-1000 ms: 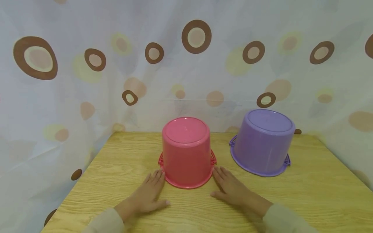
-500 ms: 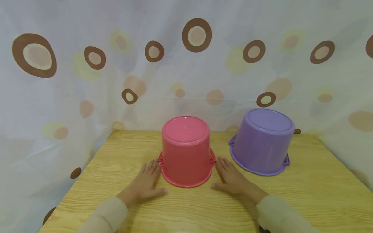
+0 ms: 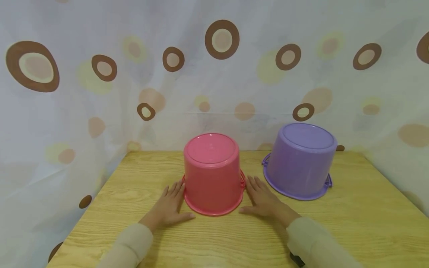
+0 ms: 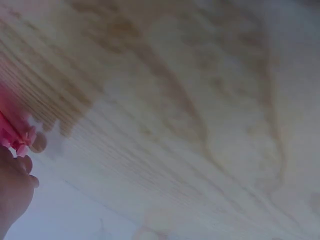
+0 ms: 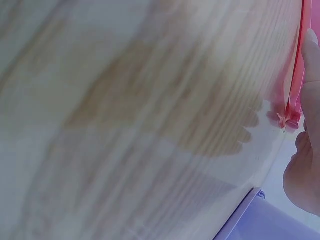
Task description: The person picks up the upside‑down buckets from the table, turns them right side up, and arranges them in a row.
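A pink bucket (image 3: 212, 182) stands upside down on the wooden table, its base facing up and its handle lying low near the rim. Beside its left side is my left hand (image 3: 168, 207), fingers stretched forward and thumb spread along the front. My right hand (image 3: 263, 200) mirrors it on the right, fingertips by the handle joint. In the right wrist view, my right hand (image 5: 306, 165) is close to the bucket's rim (image 5: 298, 75). The left wrist view catches only part of my left hand (image 4: 16, 185) by the pink handle joint (image 4: 20, 142). Whether the fingers press the plastic is unclear.
A purple bucket (image 3: 301, 163), also upside down, stands farther back on the right, with its rim (image 5: 237, 215) near the right hand. Behind the wooden table (image 3: 214, 245) hangs a white curtain (image 3: 174, 89) with brown circles, which also closes off both sides.
Both hands have slid forward along the pink bucket's sides, from its front rim up to the handle joints. The buckets stay in place; the head view has shifted slightly.
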`<state>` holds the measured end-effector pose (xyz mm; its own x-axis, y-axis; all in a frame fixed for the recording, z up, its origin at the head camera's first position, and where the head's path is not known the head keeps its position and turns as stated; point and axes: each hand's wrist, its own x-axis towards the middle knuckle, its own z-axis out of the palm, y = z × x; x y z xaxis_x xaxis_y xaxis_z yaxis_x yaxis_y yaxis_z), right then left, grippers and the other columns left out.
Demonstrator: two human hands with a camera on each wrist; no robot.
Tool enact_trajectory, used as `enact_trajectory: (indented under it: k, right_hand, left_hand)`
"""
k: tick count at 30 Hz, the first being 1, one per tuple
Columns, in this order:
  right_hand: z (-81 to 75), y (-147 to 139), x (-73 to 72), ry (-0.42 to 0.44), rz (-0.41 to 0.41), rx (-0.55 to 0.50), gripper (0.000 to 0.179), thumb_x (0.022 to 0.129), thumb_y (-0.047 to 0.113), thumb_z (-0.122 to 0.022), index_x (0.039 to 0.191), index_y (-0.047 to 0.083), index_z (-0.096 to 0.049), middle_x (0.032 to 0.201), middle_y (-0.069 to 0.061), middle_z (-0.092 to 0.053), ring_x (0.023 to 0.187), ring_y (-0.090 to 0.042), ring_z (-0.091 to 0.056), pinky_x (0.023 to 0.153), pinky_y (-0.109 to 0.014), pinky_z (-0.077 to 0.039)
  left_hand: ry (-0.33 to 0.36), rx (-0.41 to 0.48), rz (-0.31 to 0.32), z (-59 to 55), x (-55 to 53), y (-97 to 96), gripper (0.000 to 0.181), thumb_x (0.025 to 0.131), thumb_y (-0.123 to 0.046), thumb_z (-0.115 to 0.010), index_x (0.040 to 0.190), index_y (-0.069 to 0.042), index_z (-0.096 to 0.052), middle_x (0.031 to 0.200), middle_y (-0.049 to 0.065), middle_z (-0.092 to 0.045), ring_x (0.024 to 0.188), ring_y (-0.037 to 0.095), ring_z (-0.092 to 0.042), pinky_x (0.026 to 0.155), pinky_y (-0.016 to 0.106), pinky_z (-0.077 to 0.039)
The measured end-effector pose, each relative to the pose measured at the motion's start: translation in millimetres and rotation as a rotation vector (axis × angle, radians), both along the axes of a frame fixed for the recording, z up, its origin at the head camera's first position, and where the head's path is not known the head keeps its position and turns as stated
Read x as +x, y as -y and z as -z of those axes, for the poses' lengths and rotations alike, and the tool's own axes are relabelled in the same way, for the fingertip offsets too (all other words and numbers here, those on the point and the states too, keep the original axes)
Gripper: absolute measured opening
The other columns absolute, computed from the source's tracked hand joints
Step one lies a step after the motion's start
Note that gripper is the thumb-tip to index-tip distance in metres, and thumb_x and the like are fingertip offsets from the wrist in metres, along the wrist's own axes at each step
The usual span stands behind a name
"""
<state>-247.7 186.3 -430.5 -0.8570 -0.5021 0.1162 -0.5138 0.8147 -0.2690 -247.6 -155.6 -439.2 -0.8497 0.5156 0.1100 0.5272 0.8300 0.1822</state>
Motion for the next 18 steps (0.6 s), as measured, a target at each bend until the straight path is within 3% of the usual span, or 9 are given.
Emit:
enact_trajectory:
  k: [12,18]
  right_hand:
    - [3.1,9,-7.4,0.018,0.002,-0.007,0.107,0.077,0.054,-0.067,0.143,-0.011,-0.015,0.149,-0.033,-0.015,0.138,-0.049,-0.013,0.11,-0.061,-0.019]
    - [3.1,12,-8.1,0.066,0.02,-0.009,0.108,0.076,0.056,-0.067,0.144,-0.01,-0.014,0.151,-0.03,-0.013,0.139,-0.047,-0.013,0.112,-0.059,-0.017]
  left_hand:
    - [0.026,-0.003,-0.063,-4.1,-9.4,-4.4,0.108,0.075,-0.067,-0.056,0.145,0.006,-0.018,0.152,0.025,-0.017,0.141,0.041,-0.017,0.113,0.057,-0.017]
    - [0.06,-0.003,-0.08,-3.4,-12.5,-7.9,0.109,0.075,-0.067,-0.057,0.147,0.002,-0.014,0.154,0.021,-0.014,0.142,0.039,-0.015,0.114,0.055,-0.015]
